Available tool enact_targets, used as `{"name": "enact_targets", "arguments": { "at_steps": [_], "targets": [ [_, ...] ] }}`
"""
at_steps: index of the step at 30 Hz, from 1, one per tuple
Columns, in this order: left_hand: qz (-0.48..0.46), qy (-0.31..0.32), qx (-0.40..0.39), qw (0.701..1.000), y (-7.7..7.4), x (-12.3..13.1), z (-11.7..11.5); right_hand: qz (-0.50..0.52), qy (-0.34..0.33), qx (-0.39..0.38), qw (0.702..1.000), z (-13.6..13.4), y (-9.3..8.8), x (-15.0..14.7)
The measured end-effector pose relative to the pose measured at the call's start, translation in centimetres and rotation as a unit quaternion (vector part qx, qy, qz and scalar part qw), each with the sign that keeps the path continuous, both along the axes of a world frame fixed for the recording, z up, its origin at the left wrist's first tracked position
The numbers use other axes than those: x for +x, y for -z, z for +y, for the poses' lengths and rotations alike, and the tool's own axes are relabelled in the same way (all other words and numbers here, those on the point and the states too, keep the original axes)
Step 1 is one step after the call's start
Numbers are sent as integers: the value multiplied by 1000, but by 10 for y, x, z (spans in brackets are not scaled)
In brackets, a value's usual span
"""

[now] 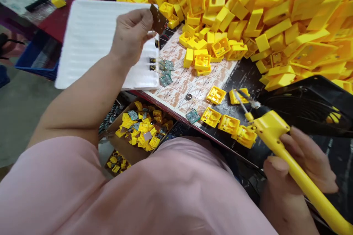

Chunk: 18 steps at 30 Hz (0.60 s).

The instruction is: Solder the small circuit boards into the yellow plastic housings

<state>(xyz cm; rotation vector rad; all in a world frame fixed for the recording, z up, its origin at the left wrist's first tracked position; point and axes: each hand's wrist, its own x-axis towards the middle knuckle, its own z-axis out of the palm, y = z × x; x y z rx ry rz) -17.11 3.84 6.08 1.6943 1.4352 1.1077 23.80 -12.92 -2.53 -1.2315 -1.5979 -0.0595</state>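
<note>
My left hand [131, 33] pinches a small brown circuit board [159, 19] above the right side of a white foam tray [91, 44]. In my right hand [298, 165] is a yellow soldering gun [271, 132], its metal tip pointing up and left over the yellow plastic housings. Several open housings [216, 95] sit near the table's front edge below the tip. Beside them lie a green circuit board [192, 116] and a small round dark part [189, 96]. More boards with wires [166, 67] rest at the tray's right edge.
A large heap of yellow housings [220, 14] covers the back and right of the table. Below the front edge stands a cardboard box [118, 137] of yellow parts and boards. A black container [309, 99] is at right, a blue bin [38, 57] at left.
</note>
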Motion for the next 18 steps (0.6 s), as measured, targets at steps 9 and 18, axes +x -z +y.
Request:
{"name": "enact_targets", "arguments": {
  "at_steps": [9,18],
  "targets": [
    [237,209,426,848,44,108,-57,120,-158,-163,966,9,-25,-62],
    [223,196,544,785,70,130,-88,194,-169,-135,957,16,-23,-73]
  ]
}}
